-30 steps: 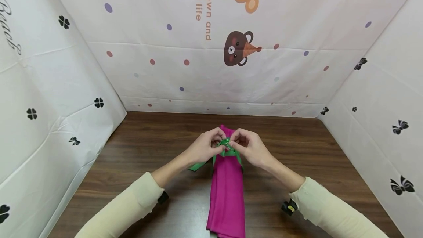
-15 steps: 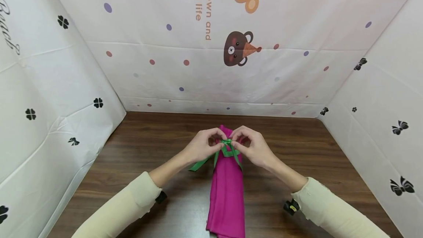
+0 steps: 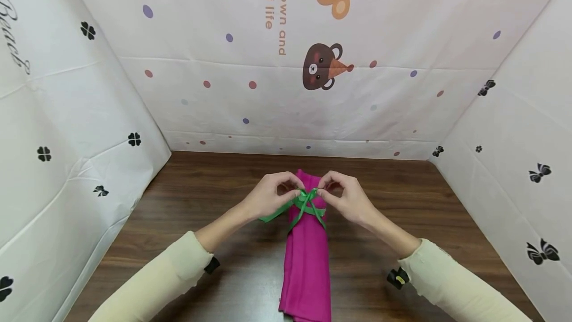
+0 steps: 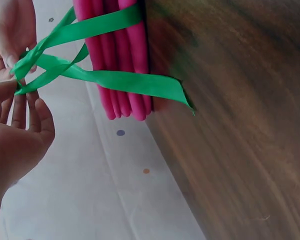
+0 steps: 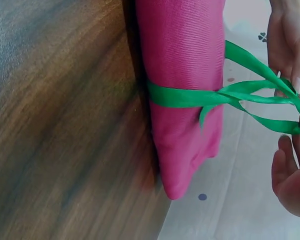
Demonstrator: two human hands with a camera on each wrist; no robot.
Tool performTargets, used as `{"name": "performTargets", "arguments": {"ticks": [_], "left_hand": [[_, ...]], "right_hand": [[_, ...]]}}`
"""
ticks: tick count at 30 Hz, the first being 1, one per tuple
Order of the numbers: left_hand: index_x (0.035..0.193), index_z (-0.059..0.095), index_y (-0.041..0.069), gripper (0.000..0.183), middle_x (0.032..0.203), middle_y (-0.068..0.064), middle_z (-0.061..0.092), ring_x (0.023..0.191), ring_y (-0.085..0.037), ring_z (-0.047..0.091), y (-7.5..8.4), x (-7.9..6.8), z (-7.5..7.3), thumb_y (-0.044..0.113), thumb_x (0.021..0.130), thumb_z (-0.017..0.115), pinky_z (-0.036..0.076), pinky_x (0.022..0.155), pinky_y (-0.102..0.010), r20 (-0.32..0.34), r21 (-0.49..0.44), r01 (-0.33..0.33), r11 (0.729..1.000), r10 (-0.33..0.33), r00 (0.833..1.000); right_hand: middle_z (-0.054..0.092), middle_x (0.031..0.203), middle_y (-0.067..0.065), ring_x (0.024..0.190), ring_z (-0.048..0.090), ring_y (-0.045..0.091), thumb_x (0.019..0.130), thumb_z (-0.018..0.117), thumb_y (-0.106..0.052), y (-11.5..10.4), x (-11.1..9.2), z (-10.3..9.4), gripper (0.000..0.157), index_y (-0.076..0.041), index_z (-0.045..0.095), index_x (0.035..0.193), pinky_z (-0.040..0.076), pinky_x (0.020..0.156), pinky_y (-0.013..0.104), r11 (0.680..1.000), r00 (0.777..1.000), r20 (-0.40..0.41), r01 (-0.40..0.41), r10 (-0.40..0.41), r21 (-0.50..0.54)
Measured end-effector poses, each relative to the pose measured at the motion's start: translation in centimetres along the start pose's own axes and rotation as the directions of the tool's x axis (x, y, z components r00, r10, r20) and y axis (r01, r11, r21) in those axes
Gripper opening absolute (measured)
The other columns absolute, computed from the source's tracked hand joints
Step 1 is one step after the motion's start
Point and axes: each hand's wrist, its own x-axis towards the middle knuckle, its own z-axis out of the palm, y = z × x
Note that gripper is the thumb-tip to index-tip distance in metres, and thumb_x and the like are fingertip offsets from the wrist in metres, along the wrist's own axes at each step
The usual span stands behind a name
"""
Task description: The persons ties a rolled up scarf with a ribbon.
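A folded magenta cloth (image 3: 306, 267) lies lengthwise on the wooden table, its stacked folds visible at the end in the left wrist view. Round its far part runs a green ribbon (image 3: 308, 209), crossed above the cloth. My left hand (image 3: 273, 195) pinches the ribbon between thumb and fingertips on the left of the crossing. On the other side, the thumb and fingers of my right hand (image 3: 347, 198) pinch it too. Both hands are raised over the cloth, close together. One loose ribbon tail (image 4: 140, 84) hangs out past the left side of the cloth.
Brown wooden tabletop (image 3: 214, 183) surrounds the cloth. White printed sheets stand behind it, with a brown bear picture (image 3: 318, 67), and on both sides. A black wrist device (image 3: 397, 278) sits under the right sleeve.
The hands have moved slightly apart, drawing the ribbon outward. The crossing of the ribbon now shows more openly between them, and its left tail has shifted up a little. The cloth stays in place.
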Motion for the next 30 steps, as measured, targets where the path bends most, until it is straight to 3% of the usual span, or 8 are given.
{"name": "performTargets", "arguments": {"ticks": [10,24,30], "left_hand": [[0.113,0.074,0.004,0.015,0.094,0.005,0.069,0.086,-0.012,0.064,0.6,0.3,-1.1,0.008,0.098,0.077,0.057,0.074,-0.028,0.048,0.077,-0.014,0.997,0.01,0.999],[0.111,0.074,0.009,0.014,0.1,0.009,0.071,0.093,-0.009,0.063,1.1,-0.1,-1.9,0.01,0.098,0.078,0.057,0.085,-0.028,0.082,0.163,-0.051,0.985,0.038,0.996],[0.11,0.074,0.015,0.013,0.099,0.011,0.07,0.091,-0.006,0.063,1.2,-0.3,-2.4,0.012,0.098,0.078,0.056,0.078,-0.027,0.099,0.229,-0.075,0.97,0.054,0.994]], "right_hand": [[0.071,0.092,0.004,0.085,0.067,0.022,0.099,0.073,-0.003,-0.3,0.0,-0.8,0.004,-0.003,0.07,0.102,0.058,0.079,0.034,1.0,0.999,0.039,0.006,-0.007,0.022],[0.064,0.086,-0.004,0.073,0.061,0.016,0.099,0.076,-0.007,0.1,-0.4,-1.7,0.009,-0.015,0.073,0.101,0.053,0.06,0.029,0.993,0.998,0.028,0.063,-0.06,-0.101],[0.06,0.086,-0.008,0.072,0.058,0.013,0.098,0.077,-0.005,0.4,-0.5,-2.2,0.011,-0.015,0.078,0.102,0.05,0.06,0.024,0.979,0.995,0.029,0.104,-0.1,-0.174]]}}
